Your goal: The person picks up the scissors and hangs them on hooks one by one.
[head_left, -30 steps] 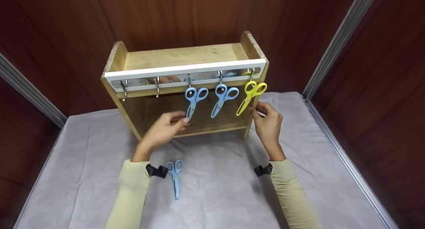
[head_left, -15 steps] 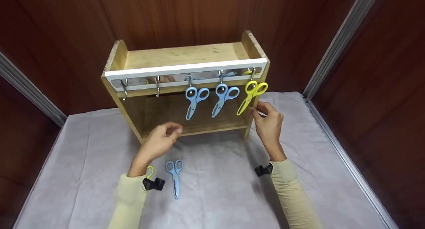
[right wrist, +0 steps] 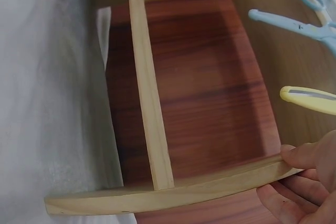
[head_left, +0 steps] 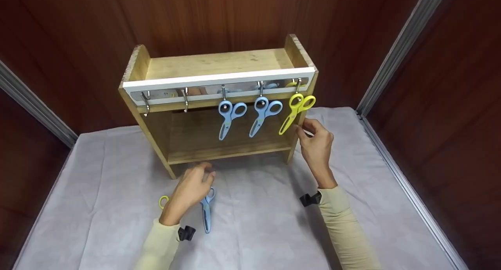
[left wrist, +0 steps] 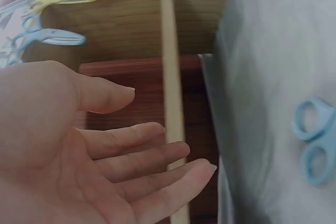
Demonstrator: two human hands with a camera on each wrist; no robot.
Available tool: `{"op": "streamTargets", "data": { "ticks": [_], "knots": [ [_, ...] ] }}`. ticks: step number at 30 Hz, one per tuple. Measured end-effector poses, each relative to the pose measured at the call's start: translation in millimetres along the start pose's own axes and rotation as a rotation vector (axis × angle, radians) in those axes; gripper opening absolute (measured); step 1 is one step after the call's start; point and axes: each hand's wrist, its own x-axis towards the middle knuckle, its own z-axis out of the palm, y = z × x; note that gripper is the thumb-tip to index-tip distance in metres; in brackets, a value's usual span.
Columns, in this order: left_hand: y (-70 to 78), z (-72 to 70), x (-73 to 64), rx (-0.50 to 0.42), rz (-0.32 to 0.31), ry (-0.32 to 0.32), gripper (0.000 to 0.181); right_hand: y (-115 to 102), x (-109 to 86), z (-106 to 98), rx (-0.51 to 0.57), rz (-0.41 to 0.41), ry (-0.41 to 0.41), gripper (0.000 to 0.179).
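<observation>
Over gray cloth (head_left: 254,231), left hand (head_left: 191,189) dropping, relaxed, empty; blue scissors (head_left: 225,128) now hanging unaided; right hand (head_left: 316,143) gripping shelf panel (right wrist: 131,201).

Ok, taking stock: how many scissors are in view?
5: a blue pair on the middle hook, another blue pair beside it, a yellow pair on the rightmost hook, a third blue pair on the cloth, and a yellow loop, likely scissors mostly hidden by the left arm.

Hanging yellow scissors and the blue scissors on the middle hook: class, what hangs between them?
Another pair of blue scissors hangs between them, as the head view shows.
</observation>
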Motion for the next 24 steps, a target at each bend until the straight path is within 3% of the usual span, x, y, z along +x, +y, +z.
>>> {"op": "streamTargets", "data": {
  "ticks": [10,16,18,22,24],
  "knots": [
    [-21.5,17.5,-10.9,0.096,-0.054,0.064,0.045,-0.3,0.2,0.6,-0.003,-0.004,0.001,0.016],
    [-32.9,31.5,-21.9,0.155,-0.071,0.152,0.044,-0.6,0.2,2.0,0.019,0.001,0.011,0.015],
    [-36.9,40.3,-25.8,0.226,-0.052,0.217,0.039,-1.0,0.3,1.7,0.018,0.001,0.01,0.015],
    [-45.8,62.6,-32.7,0.444,0.03,0.442,0.03,-1.2,0.5,1.1,0.007,0.001,0.007,0.016],
    [-47.6,71.6,-36.9,0.526,0.035,0.522,0.035,-1.4,0.5,1.1,0.004,-0.001,0.006,0.017]
  ]
}}
